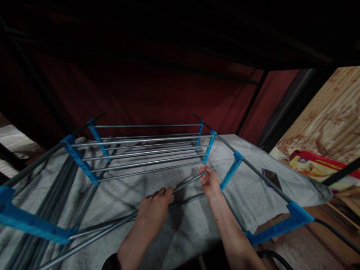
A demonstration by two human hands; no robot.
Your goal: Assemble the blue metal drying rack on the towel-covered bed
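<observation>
Head view: both hands are on one thin metal rod (pixel 187 183), the left hand (pixel 154 205) curled over it from above around its length, the right hand (pixel 210 182) turned palm up and pinching it narrowly near its far end. The rod's long axis runs aslant, from low on the near left, under the left hand, to a tip just past the right fingers, while the crossbars (pixel 152 140) beyond the hands lie roughly side to side; so the rod is turned at an angle to them. The right hand is nearer the rod's tip and the right-hand blue brackets: one bracket (pixel 208 149) stands just beyond its fingers and another (pixel 232 170) just to its right, with the tip apparently between the two; whether it touches either, I cannot tell. Another bar (pixel 185 200) crosses on the near side of the rod between the hands. Left of the left hand is a blue bracket (pixel 36 217), with a bundle of rods (pixel 53 198) beside it on a grey cloth (pixel 244 204). Right of the right hand, past a side rail (pixel 253 168), a phone (pixel 272 179) lies on the cloth. Farther right sits a red and yellow box (pixel 323 167) with a small blue emblem and lettering, all too blurred to read. A dark red curtain (pixel 157 90) hangs beyond everything.
</observation>
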